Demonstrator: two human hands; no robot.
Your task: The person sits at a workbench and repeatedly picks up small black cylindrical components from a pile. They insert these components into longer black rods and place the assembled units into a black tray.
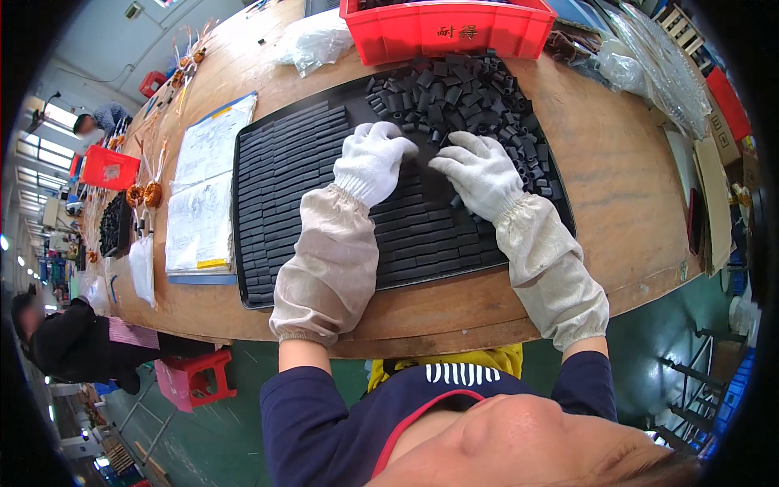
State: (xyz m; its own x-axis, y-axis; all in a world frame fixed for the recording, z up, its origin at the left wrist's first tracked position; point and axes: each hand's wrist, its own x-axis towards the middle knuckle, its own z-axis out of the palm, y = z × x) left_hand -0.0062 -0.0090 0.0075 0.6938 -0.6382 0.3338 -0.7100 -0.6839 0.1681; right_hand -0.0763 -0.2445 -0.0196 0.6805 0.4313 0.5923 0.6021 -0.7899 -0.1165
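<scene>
A large black tray point(243, 297) lies before me on the wooden table. Short black tube pieces point(288, 174) stand in neat rows over its left and near parts. Loose black tube pieces point(454, 93) are heaped at its far right. Both hands wear white knit gloves, with pale sleeve covers over the forearms. My left hand point(372, 162) is above the edge of the rows, its fingers curled together; whatever they hold is hidden. My right hand point(480, 174) hovers at the near edge of the heap, fingers bent and apart, with no piece visible in them.
Beyond the tray stands a red plastic bin point(446, 32), beside a clear plastic bag point(316, 40). Papers on a blue clipboard point(203, 195) lie to the left. Wound copper coils point(152, 193) and a red box point(111, 168) sit farther left. Another person point(81, 341) is at the left.
</scene>
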